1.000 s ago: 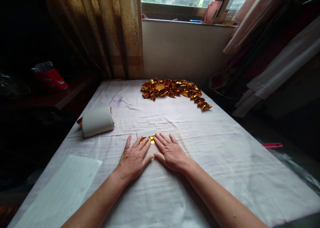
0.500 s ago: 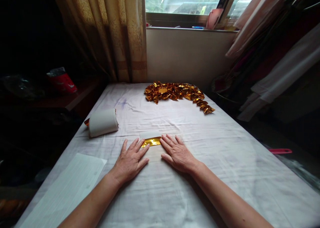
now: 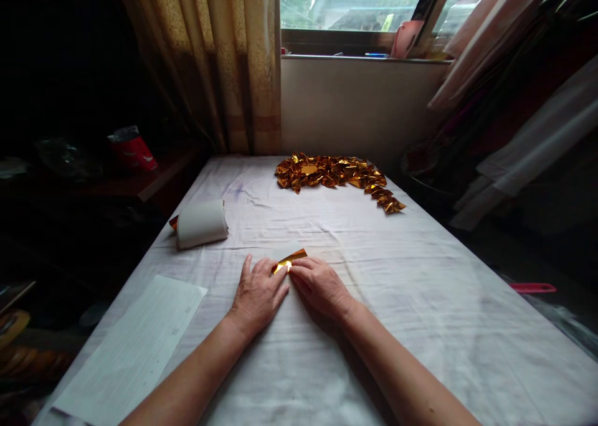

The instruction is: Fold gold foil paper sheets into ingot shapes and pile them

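A small piece of gold foil paper [image 3: 295, 257] lies on the white cloth in front of me, its right part folded over at a slant. My left hand [image 3: 260, 292] rests on the foil's left end, fingers lying mostly flat and the thumb apart. Closed in a pinch, my right hand [image 3: 323, 283] holds the foil's near right edge. The two hands almost meet, and their fingertips hide part of the foil. To the left, a stack of curled white-backed sheets [image 3: 202, 225] shows gold-orange foil at its left end.
The cloth-covered table [image 3: 420, 326] holds a heap of folded gold foil pieces [image 3: 336, 170] at its far end. A white lined sheet [image 3: 135, 351] lies near its left edge. Clothes [image 3: 518, 146] hang at right; a curtain [image 3: 243, 71] hangs beside the window.
The foil strip, flat between two spread hands before, is now folded at a slant. My right hand has moved left and closed on it. The view has shifted slightly left.
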### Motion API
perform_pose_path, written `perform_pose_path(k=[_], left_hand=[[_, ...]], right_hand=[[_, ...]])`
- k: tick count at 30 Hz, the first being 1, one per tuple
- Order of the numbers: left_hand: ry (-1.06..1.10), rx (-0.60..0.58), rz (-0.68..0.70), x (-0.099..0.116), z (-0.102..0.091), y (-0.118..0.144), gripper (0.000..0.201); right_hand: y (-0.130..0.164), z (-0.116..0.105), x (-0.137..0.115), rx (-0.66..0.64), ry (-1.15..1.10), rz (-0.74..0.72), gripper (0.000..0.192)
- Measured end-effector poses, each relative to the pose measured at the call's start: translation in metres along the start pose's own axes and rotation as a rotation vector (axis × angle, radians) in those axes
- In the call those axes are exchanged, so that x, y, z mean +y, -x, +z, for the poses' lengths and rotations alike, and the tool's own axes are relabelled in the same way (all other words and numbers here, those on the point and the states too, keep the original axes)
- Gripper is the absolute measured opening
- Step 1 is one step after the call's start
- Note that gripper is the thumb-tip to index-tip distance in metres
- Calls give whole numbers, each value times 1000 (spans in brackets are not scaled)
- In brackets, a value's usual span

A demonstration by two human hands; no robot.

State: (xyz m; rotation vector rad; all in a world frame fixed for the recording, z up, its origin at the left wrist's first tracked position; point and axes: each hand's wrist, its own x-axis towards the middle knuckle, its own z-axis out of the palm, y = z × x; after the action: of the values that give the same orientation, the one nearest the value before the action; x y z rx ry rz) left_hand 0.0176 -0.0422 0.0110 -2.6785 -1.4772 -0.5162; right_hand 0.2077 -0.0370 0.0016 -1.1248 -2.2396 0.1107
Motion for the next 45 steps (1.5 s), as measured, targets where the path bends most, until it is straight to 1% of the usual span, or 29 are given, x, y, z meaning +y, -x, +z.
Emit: perform_pose_path(k=[5, 9, 12, 15, 19, 21, 23, 27, 31, 35, 37, 41, 45], left_hand=[[95, -9, 68, -20, -4, -9, 16], [79, -7, 159, -33, -5, -17, 13], [43, 33, 242, -36, -4, -21, 14], [1, 96, 262, -37, 0, -23, 19], [11, 146, 242, -38, 5, -24, 26], [46, 135, 232, -39, 5, -24, 27], [104, 99, 215, -42, 4, -24, 26], [254, 44, 163, -50, 3, -21, 18], [349, 71, 77, -53, 6, -21, 12], [368, 75, -2, -50, 10, -23, 9], [370, 66, -26, -48, 10, -25, 9], [365, 36, -65, -44, 8, -27, 13], [329, 6, -84, -42, 8, -28, 16]], right_hand=[[-1, 5, 4, 8, -58, 59, 20], [-5, 5, 5, -12, -72, 98, 19], [-9, 5, 6, -36, -62, 120, 18], [-11, 8, 5, -26, -45, 98, 18], [-11, 15, 0, 36, 12, 82, 14], [-11, 18, -3, 56, 30, 87, 13], [-12, 19, -5, 64, 17, 104, 15], [-13, 19, -6, 71, -19, 192, 18], [-18, 16, -9, 11, -1, 281, 17], [-27, 13, -14, -65, 23, 367, 14], [-30, 14, -15, -82, 17, 404, 12], [-30, 18, -12, -55, -11, 454, 11], [-28, 22, -10, -24, -20, 462, 14]])
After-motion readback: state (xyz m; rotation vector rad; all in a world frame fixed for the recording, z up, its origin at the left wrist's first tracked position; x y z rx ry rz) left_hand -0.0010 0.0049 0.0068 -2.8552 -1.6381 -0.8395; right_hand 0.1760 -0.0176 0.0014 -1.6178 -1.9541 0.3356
